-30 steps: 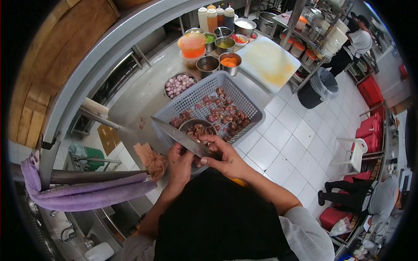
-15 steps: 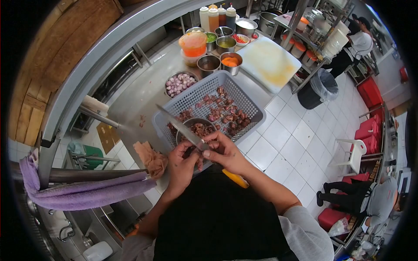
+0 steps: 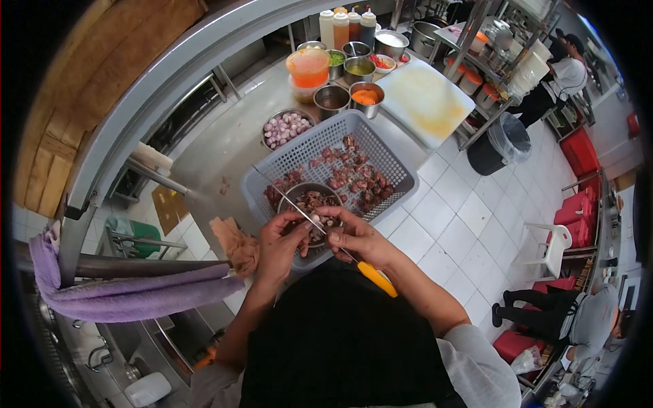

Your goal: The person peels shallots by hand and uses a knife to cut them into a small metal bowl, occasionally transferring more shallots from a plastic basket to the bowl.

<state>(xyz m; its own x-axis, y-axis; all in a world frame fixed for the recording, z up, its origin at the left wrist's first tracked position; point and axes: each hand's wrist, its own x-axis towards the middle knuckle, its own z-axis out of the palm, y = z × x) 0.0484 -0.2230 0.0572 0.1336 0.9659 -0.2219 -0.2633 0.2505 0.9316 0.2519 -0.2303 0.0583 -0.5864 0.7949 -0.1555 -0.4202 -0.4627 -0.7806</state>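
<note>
A knife with a yellow handle lies slantwise across both hands, its blade seen nearly edge-on and pointing to the upper left. My right hand pinches the blade near its middle, with the handle jutting out behind the palm. My left hand is closed around a small pale shallot, partly hidden by fingers and blade. Just beyond them, a metal bowl of reddish-brown peelings sits inside a grey perforated basket. Unpeeled shallots and loose skins lie in that basket.
Behind the basket's left corner stands a bowl of peeled shallots. Metal pots, an orange-filled tub, squeeze bottles and a white cutting board fill the far side. Brown crumpled paper lies left. Two people are at the right.
The knife has turned from showing its broad side to nearly edge-on, and its yellow handle has come into fuller view. Both hands stay close together over the bowl.
</note>
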